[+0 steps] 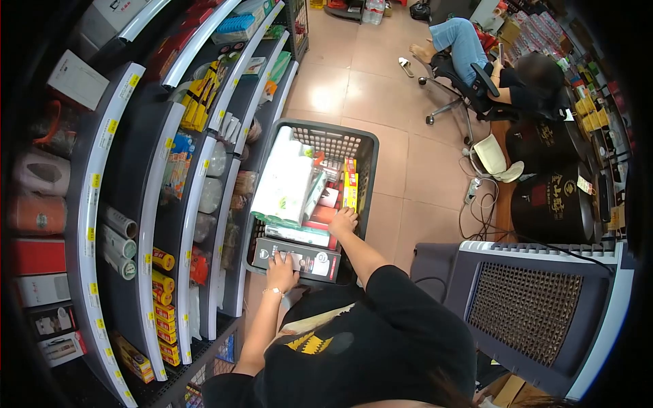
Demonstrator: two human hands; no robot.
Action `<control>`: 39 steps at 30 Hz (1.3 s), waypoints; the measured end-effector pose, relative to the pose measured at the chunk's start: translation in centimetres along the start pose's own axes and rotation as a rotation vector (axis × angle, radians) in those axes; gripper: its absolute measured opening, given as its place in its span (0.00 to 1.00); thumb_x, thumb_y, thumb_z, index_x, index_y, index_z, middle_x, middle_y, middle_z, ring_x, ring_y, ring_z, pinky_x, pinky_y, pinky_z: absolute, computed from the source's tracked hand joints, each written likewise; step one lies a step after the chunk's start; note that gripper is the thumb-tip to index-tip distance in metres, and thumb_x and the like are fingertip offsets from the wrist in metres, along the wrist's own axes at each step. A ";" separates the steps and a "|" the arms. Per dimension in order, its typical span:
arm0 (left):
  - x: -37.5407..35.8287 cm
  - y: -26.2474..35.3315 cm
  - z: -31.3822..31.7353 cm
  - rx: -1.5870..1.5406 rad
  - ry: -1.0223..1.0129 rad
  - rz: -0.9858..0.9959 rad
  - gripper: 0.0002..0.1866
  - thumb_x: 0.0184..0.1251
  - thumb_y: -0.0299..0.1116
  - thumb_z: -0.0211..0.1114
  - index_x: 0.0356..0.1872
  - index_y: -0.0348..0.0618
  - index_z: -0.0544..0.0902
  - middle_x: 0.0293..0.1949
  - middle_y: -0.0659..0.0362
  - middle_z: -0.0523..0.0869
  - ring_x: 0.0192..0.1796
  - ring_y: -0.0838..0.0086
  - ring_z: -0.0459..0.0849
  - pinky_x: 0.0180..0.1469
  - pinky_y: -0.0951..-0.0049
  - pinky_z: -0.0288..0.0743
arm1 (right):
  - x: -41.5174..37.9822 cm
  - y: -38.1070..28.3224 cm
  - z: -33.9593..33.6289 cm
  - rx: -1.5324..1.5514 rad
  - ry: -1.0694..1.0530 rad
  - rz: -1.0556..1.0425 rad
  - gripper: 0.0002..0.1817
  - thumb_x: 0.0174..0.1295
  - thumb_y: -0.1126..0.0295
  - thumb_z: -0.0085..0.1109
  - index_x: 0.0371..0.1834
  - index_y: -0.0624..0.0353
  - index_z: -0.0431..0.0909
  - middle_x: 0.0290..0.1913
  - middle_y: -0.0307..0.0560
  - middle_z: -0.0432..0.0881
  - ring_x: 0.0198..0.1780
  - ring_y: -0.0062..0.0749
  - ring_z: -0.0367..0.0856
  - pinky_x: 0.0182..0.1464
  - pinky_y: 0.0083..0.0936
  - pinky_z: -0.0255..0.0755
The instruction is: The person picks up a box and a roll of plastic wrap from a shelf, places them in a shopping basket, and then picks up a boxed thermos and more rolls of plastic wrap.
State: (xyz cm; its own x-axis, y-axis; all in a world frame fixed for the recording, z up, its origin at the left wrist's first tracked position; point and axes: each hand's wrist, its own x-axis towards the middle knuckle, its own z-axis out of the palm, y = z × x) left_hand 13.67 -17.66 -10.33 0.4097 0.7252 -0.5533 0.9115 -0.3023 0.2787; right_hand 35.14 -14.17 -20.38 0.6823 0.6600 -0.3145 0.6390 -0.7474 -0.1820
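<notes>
A dark plastic basket [371, 153] full of goods stands on the floor beside the shelves. My left hand [281, 273] lies with spread fingers on a long black box [316, 262] at the basket's near end. Over the red and white goods near the basket's right side is my right hand [343, 222], its fingers apart, close to a yellow and red box [349, 187]. White rolls in clear wrap [282, 180] fill the left part of the basket. What lies beneath both palms is hidden.
Shelves of goods [92, 224] rise along the left. A large air cooler [527, 306] stands at the right, with loose cables [484, 204] on the floor behind it. Farther back, a person in jeans [462, 44] sits on a wheeled chair [452, 102], beside dark round containers [551, 204].
</notes>
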 end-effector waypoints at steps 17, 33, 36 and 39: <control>-0.7 0.0 0.4 -0.017 0.056 -0.012 0.36 0.47 0.39 0.62 0.59 0.44 0.59 0.61 0.41 0.54 0.60 0.42 0.55 0.53 0.50 0.64 | 7.7 -1.2 -1.1 -0.294 -0.390 0.087 0.18 0.55 0.66 0.50 0.50 0.57 0.71 0.47 0.48 0.76 0.46 0.32 0.77 0.39 0.26 0.74; -1.6 -0.3 0.8 -0.046 0.128 0.020 0.36 0.46 0.36 0.62 0.60 0.47 0.59 0.62 0.43 0.54 0.61 0.43 0.53 0.55 0.53 0.62 | 9.8 -0.6 -0.3 -0.271 -0.402 0.095 0.21 0.50 0.61 0.55 0.48 0.57 0.72 0.53 0.47 0.71 0.50 0.32 0.74 0.43 0.26 0.73; -1.6 -0.4 0.8 -0.053 0.137 0.029 0.36 0.46 0.36 0.62 0.60 0.47 0.59 0.61 0.43 0.55 0.61 0.43 0.54 0.55 0.53 0.62 | 10.2 -0.5 -0.4 -0.171 -0.384 0.173 0.28 0.46 0.60 0.60 0.50 0.61 0.68 0.54 0.50 0.68 0.51 0.34 0.74 0.44 0.27 0.73; -1.7 -0.4 0.8 -0.050 0.144 0.028 0.36 0.46 0.36 0.62 0.60 0.46 0.59 0.61 0.43 0.55 0.60 0.43 0.55 0.55 0.53 0.63 | 9.9 -0.9 -2.4 -0.085 -0.434 0.205 0.33 0.43 0.62 0.62 0.53 0.65 0.64 0.54 0.52 0.66 0.52 0.35 0.73 0.47 0.28 0.72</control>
State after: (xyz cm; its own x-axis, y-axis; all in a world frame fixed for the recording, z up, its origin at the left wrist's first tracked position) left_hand 12.66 -19.28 -10.10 0.4222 0.7996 -0.4271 0.8956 -0.2949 0.3332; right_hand 42.19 -6.83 -21.13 0.5978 0.3933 -0.6985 0.5461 -0.8377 -0.0043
